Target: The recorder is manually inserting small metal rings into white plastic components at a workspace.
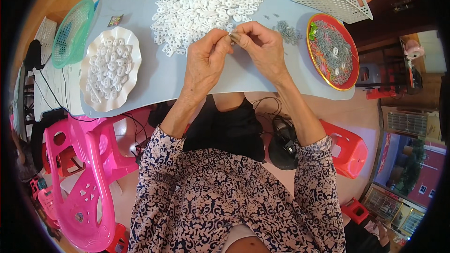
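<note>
Your left hand and right hand meet fingertip to fingertip — both pinching small grey part between them. Part sits at hands' 12 o'clock edge, just below white ring pile.

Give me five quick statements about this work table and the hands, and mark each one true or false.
1. Both hands, the left hand and the right hand, pinch a small part between their fingers. True.
2. The white scalloped plate is empty. False: it holds white plastic pieces.
3. The red round tray lies on the person's right. True.
4. The green mesh basket sits on the right. False: it is on the left.
5. The big heap of white pieces lies beyond the hands. True.
</note>
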